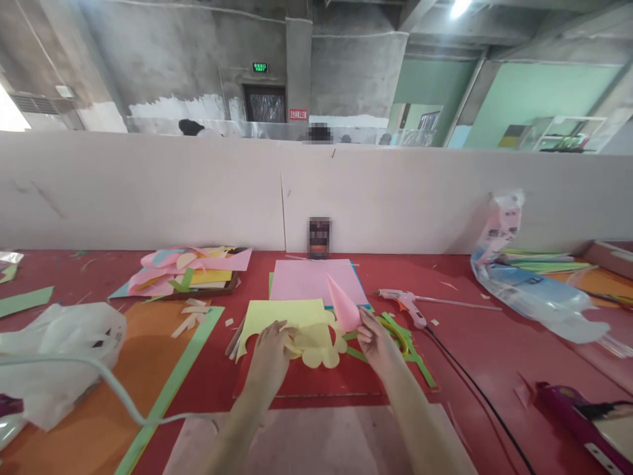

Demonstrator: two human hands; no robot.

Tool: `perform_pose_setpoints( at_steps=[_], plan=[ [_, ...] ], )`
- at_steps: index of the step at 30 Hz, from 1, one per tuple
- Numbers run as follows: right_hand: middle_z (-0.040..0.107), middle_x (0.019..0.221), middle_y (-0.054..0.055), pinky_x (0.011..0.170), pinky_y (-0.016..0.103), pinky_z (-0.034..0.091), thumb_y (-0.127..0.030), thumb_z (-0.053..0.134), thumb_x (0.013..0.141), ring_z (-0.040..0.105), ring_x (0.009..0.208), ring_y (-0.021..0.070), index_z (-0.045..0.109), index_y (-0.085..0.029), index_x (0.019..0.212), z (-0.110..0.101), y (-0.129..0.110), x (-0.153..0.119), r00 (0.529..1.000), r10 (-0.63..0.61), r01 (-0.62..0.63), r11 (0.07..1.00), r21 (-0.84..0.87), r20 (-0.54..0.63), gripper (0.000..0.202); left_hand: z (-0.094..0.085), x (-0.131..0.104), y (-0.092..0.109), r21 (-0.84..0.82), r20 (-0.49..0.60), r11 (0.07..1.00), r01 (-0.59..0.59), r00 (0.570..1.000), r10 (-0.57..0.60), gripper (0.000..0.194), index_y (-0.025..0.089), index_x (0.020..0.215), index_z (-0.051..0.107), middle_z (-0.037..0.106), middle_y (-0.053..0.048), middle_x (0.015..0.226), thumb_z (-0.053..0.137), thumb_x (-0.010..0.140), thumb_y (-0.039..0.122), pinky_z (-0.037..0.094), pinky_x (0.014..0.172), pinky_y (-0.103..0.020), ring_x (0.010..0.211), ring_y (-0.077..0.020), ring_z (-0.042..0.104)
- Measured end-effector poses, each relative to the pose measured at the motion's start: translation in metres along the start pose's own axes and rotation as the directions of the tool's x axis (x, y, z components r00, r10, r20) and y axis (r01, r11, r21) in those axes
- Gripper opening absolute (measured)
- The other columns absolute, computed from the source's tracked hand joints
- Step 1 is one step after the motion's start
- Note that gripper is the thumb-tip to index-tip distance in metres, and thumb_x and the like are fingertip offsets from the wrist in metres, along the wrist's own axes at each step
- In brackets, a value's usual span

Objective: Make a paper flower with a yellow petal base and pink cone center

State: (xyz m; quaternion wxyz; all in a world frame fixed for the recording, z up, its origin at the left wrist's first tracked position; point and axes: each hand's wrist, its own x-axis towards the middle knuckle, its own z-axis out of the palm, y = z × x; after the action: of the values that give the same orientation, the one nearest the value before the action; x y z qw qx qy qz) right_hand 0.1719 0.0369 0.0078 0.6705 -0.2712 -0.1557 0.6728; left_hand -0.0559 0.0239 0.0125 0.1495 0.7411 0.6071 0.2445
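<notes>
My right hand pinches a pink paper cone near its wide end, with the tip pointing up and to the left. My left hand has its fingers curled on the left edge of a yellow paper flower with scalloped petals. Behind this hand lies a yellow paper sheet with a rounded piece cut out of its front edge. Farther back is a flat pink paper sheet. By my right hand, yellow-handled scissors lie among green paper strips, partly hidden.
A glue gun with its cord lies to the right, near a plastic packet. Paper scraps are piled at back left. A white plastic bag sits on orange paper. A white partition stands behind.
</notes>
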Motion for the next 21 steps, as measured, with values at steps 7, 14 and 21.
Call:
perform_pose_setpoints(
  at_steps=[7,14,21],
  plan=[
    [0.045,0.054,-0.008,0.035,0.009,0.036,-0.01,0.07,0.063,0.04,0.04,0.0007,0.058,-0.019,0.085,0.003,0.01,0.001,1.0,0.005,-0.005,1.0,-0.003,0.01,0.027,-0.018,0.003,-0.007,-0.06,0.082,0.997,-0.048,0.995,0.053,0.021,0.023,0.083,0.066,0.066,-0.003,0.098,0.049,0.075,0.014,0.036,0.089,-0.029,0.096,-0.0178,0.056],
    [0.054,0.058,-0.006,0.036,0.018,0.041,-0.035,0.067,0.067,0.048,0.039,0.0068,0.05,-0.019,0.101,0.006,0.029,0.0,0.997,-0.078,0.061,0.811,-0.582,-0.004,0.041,-0.038,0.001,0.007,-0.079,-0.071,0.975,0.207,0.975,-0.212,0.027,0.022,0.083,0.056,0.068,-0.004,0.078,0.031,0.087,0.034,0.04,0.064,-0.025,0.078,-0.019,0.062],
    [0.047,0.052,-0.006,0.025,0.017,0.024,-0.054,0.042,0.08,0.034,0.027,0.004,0.053,-0.017,0.081,0.023,0.026,-0.014,0.968,-0.212,0.24,0.605,-0.76,0.137,0.039,-0.017,-0.006,0.034,-0.288,-0.11,0.958,0.018,0.993,-0.052,0.023,0.024,0.094,0.054,0.065,-0.002,0.084,0.034,0.086,0.031,0.041,0.066,-0.023,0.078,-0.016,0.06]
  ],
)
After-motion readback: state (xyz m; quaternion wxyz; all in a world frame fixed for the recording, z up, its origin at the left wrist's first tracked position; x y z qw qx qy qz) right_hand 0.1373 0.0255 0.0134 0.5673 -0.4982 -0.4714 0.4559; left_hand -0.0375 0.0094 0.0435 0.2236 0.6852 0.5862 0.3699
